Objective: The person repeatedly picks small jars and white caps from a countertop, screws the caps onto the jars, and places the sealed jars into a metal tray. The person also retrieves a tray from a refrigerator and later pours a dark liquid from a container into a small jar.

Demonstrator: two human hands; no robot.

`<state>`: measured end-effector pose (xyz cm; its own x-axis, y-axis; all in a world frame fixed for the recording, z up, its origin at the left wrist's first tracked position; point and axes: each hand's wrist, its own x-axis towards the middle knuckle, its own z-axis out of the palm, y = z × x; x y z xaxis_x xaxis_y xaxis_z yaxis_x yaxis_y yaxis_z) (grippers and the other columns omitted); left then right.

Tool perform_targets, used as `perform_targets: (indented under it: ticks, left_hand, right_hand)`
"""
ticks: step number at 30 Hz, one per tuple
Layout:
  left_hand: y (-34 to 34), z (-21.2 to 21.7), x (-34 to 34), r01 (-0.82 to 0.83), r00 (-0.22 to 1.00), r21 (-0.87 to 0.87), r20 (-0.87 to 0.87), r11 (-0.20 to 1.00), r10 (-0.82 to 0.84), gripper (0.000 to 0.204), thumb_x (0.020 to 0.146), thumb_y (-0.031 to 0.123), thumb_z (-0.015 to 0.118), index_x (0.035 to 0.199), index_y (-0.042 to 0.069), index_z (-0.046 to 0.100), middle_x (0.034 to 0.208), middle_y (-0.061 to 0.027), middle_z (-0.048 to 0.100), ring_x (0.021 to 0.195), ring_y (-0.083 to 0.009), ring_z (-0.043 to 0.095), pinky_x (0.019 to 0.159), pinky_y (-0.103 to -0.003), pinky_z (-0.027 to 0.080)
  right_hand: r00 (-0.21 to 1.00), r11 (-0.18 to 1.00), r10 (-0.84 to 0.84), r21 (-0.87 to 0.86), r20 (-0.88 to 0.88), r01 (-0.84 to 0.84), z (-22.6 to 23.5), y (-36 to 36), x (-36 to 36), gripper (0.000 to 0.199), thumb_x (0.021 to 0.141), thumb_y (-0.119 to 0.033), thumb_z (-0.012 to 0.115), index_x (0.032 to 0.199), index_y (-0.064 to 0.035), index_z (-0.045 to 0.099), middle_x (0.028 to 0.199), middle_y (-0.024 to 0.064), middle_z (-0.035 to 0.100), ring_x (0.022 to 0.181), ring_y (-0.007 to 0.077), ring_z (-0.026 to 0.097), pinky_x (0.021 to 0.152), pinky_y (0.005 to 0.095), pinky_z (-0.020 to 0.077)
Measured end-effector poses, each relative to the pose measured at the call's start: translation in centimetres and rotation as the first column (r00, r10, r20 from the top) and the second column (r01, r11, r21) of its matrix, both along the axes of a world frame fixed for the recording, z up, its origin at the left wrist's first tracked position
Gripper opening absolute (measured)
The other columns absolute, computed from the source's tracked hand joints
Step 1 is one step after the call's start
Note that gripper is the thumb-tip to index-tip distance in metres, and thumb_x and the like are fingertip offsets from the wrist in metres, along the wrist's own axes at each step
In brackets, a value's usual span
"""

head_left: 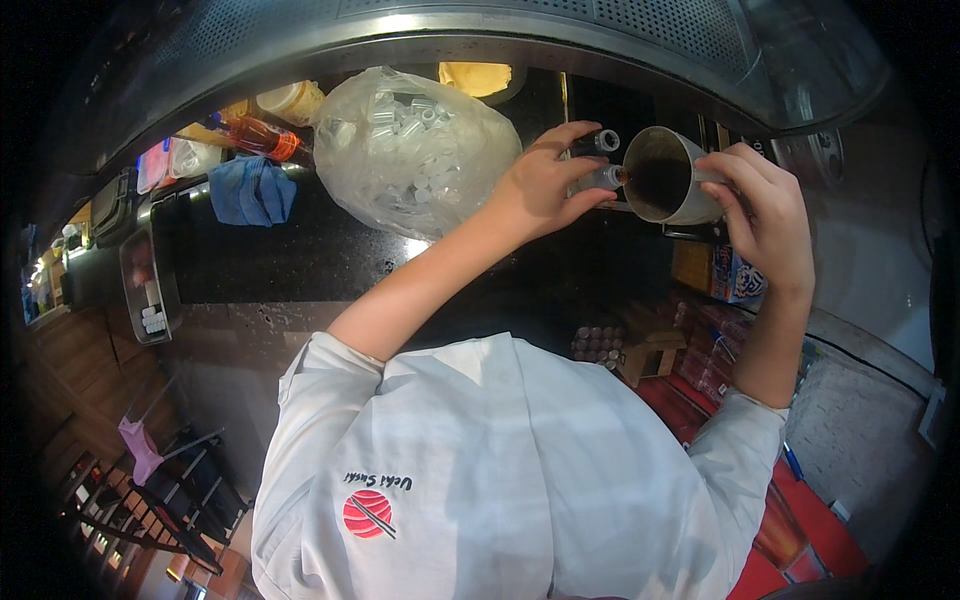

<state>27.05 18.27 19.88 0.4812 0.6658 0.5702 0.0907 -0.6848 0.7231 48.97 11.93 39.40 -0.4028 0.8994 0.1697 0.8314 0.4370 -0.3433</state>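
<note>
My left hand (540, 185) is closed around a small clear bottle (598, 180), thumb below and fingers above. Just beyond it lies a similar small bottle with dark contents (598, 142), close against my fingers; whether they touch it I cannot tell. My right hand (768, 205) grips a pale metal-looking jug (697, 178) by its right side. The jug is tilted to the left, with dark liquid inside. Its rim meets the mouth of the clear bottle, where a bit of brown liquid shows.
A large clear plastic bag (350, 170) full of small clear bottles stands left of my hands. Further left are a folded blue cloth (252, 190), a reddish-brown bottle (262, 138) and a clear tray (150, 290). A perforated metal hood (480, 28) overhangs the black counter (300, 270).
</note>
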Motion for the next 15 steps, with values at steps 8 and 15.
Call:
perform_targets:
  ticks: [8, 15]
  left_hand:
    - [0.07, -0.05, 0.03, 0.011, 1.0, -0.003, 0.005, 1.0, -0.011, 0.035, 0.079, 0.028, 0.086, 0.103, 0.005, 0.076, 0.135, -0.0182, 0.059, 0.113, -0.0345, 0.065, 0.09, -0.039, 0.057]
    - [0.09, -0.13, 0.03, 0.026, 1.0, -0.018, -0.002, 1.0, -0.026, 0.035, 0.078, 0.027, 0.086, 0.103, 0.004, 0.076, 0.135, -0.0186, 0.059, 0.113, -0.0351, 0.065, 0.092, -0.039, 0.057]
  right_hand:
    - [0.998, 1.0, 0.013, 0.01, 0.06, -0.014, 0.45, 0.1, -0.45, 0.015, 0.087, -0.002, 0.068, 0.101, -0.0015, 0.067, 0.089, 0.0148, 0.064, 0.076, 0.0338, 0.066, 0.065, 0.0378, 0.0513]
    - [0.996, 1.0, 0.019, 0.012, 0.087, -0.02, 0.54, 0.25, -0.63, 0.014, 0.086, -0.003, 0.068, 0.101, -0.0021, 0.067, 0.089, 0.0143, 0.064, 0.077, 0.0331, 0.066, 0.065, 0.0376, 0.0516]
